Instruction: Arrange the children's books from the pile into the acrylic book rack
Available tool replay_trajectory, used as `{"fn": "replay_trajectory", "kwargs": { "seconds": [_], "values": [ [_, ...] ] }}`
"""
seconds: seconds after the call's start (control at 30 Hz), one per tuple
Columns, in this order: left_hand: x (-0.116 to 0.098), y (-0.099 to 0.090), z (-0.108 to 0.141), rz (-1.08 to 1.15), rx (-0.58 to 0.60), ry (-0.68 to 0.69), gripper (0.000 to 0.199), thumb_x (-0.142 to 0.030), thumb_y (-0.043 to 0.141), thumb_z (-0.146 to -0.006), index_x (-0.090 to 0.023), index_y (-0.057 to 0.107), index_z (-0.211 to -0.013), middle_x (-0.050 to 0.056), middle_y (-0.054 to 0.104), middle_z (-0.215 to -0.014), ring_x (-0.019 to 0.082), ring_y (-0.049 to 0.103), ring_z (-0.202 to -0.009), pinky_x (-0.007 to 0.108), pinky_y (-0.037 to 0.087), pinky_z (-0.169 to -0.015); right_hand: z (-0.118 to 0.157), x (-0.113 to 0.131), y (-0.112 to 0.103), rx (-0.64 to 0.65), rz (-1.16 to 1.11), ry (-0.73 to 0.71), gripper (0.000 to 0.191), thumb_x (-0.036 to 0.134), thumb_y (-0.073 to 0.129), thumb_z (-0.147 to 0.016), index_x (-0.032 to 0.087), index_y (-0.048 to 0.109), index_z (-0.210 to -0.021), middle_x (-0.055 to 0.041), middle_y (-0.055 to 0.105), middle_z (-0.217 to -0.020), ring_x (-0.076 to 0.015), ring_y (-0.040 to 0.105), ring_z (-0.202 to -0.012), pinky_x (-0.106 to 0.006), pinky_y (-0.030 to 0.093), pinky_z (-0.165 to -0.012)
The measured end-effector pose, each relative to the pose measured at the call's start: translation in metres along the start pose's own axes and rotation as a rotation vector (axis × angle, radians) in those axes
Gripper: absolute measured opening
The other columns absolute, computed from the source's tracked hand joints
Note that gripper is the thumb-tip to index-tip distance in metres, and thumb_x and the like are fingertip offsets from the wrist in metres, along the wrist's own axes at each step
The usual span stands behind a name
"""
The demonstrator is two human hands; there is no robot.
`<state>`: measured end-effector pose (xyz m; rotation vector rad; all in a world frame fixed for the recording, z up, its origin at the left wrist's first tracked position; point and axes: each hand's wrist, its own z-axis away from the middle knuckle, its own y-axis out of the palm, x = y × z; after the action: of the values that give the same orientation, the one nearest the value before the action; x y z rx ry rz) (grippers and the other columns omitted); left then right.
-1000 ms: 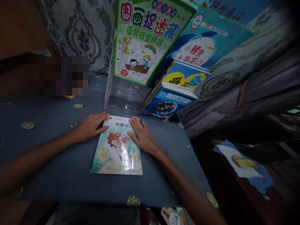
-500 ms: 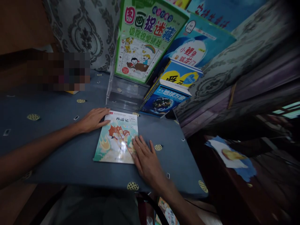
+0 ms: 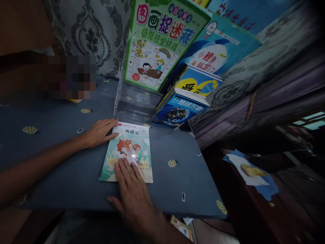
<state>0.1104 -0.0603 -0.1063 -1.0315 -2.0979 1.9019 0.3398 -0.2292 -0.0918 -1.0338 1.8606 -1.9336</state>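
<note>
A paperback book (image 3: 142, 152) with an illustrated cover in white, teal and orange lies closed and flat on the table. My left hand (image 3: 100, 134) rests at its upper left corner, fingers stretched out and fingertips touching the edge. Across the lower part of the cover lies my right hand (image 3: 133, 189), its fingers extended and the thumb spread to the left. The right fingers hide part of the lower cover. Neither hand grips anything.
The table has a dark blue pineapple-print cloth (image 3: 61, 169). Behind the book stands a clear acrylic rack (image 3: 137, 106) with several books, a green one (image 3: 154, 44) in front. A patterned curtain (image 3: 88, 37) hangs behind. At right, a blue and white cloth or paper (image 3: 254, 174) lies lower down.
My right hand has moved left and toward me, from the book's right edge onto its lower cover. My left hand stays at the upper left corner.
</note>
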Motion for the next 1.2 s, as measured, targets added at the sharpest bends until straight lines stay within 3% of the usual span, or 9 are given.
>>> {"fn": "replay_trajectory", "kwargs": {
  "seconds": [0.13,0.3,0.5,0.7,0.87,1.07,1.2],
  "values": [
    [0.002,0.004,0.000,0.017,-0.026,0.000,0.053,-0.054,0.037,-0.099,-0.019,0.052,-0.137,0.014,0.055,-0.149,0.030,0.049,-0.139,0.049,0.038,-0.113,0.030,-0.028,0.000,-0.050,0.023,0.104,0.091,0.041,0.066,-0.093,0.012,0.014,-0.162,-0.0183,0.027,-0.165,-0.0337,0.023,-0.154,-0.059,0.039,-0.118],
    [-0.001,0.005,0.002,-0.039,-0.074,-0.024,0.049,-0.053,0.038,-0.099,-0.020,0.058,-0.128,0.014,0.055,-0.145,0.032,0.052,-0.131,0.050,0.042,-0.109,0.041,-0.061,-0.009,-0.087,-0.009,0.171,0.079,0.038,0.053,-0.101,0.023,0.007,-0.164,-0.0148,0.030,-0.165,-0.0306,0.027,-0.153,-0.059,0.038,-0.119],
    [-0.021,0.004,0.006,-0.109,-0.128,-0.058,0.041,-0.041,0.038,-0.099,-0.018,0.063,-0.122,0.015,0.064,-0.120,0.032,0.057,-0.113,0.050,0.048,-0.099,-0.001,-0.093,-0.018,-0.064,-0.070,0.208,0.072,0.048,0.045,-0.103,0.011,0.024,-0.161,-0.0217,0.025,-0.165,-0.0334,0.025,-0.153,-0.057,0.034,-0.121],
    [-0.026,0.010,0.008,-0.089,-0.147,-0.076,0.042,-0.038,0.036,-0.100,-0.019,0.060,-0.128,0.015,0.062,-0.126,0.032,0.056,-0.115,0.052,0.047,-0.100,-0.054,-0.123,-0.015,-0.073,-0.056,0.237,0.077,0.058,0.039,-0.102,0.011,0.025,-0.160,-0.0186,0.021,-0.167,-0.0357,0.017,-0.155,-0.058,0.025,-0.123],
    [-0.023,0.017,0.008,-0.074,-0.142,-0.108,0.043,-0.040,0.035,-0.100,-0.018,0.059,-0.128,0.017,0.057,-0.138,0.034,0.051,-0.128,0.056,0.044,-0.106,-0.089,-0.153,-0.017,-0.094,-0.024,0.240,0.066,0.051,0.034,-0.104,0.011,0.036,-0.156,-0.0180,0.030,-0.164,-0.0333,0.027,-0.153,-0.056,0.025,-0.123],
    [-0.021,0.019,0.008,-0.041,-0.115,-0.131,0.044,-0.041,0.037,-0.098,-0.017,0.059,-0.128,0.016,0.057,-0.144,0.035,0.043,-0.141,0.058,0.040,-0.111,-0.101,-0.156,-0.016,-0.181,-0.004,0.314,0.055,0.036,0.031,-0.105,0.009,0.043,-0.151,-0.0197,0.040,-0.159,-0.0284,0.037,-0.149,-0.053,0.028,-0.122],
    [-0.020,0.009,0.004,0.155,-0.121,-0.137,0.045,-0.040,0.042,-0.095,-0.017,0.060,-0.129,0.014,0.062,-0.140,0.034,0.049,-0.137,0.057,0.040,-0.113,-0.098,-0.147,-0.014,-0.238,-0.004,0.371,0.054,0.032,0.032,-0.104,0.008,0.044,-0.150,-0.0227,0.041,-0.158,-0.0315,0.035,-0.150,-0.056,0.030,-0.120]
  ]
}}
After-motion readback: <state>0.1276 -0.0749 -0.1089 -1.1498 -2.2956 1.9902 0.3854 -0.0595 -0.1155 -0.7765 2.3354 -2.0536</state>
